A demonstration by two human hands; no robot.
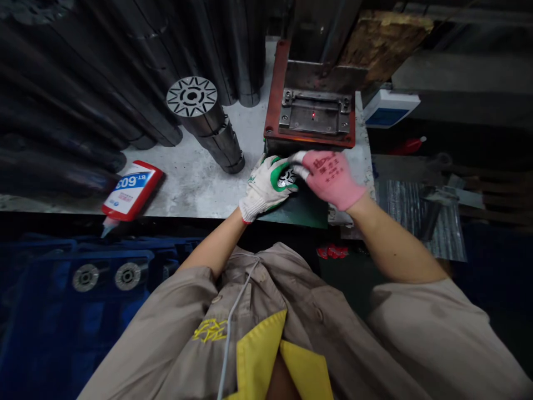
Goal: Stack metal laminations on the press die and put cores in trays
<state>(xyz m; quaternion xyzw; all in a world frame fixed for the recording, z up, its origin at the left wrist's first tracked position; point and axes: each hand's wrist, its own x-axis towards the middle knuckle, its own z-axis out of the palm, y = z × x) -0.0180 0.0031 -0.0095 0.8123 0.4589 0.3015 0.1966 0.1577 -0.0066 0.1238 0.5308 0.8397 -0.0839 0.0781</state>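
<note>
My left hand (266,186), in a white and green glove, is curled round a small round metal part (286,178) with slots in its face. My right hand (331,176), in a pink glove, is closed over the same part from the right, its fingertips touching it. Both hands rest on a dark green mat (310,211) at the front edge of the grey bench (195,183). Just behind them stands a red-framed metal fixture (312,114) with a small red light.
A tall stack of slotted metal discs (206,119) leans on the bench to the left. A red and white bottle marked 603 (129,191) lies at the bench edge. Dark long stacks (104,72) fill the back left. Blue bins (100,278) below hold round parts.
</note>
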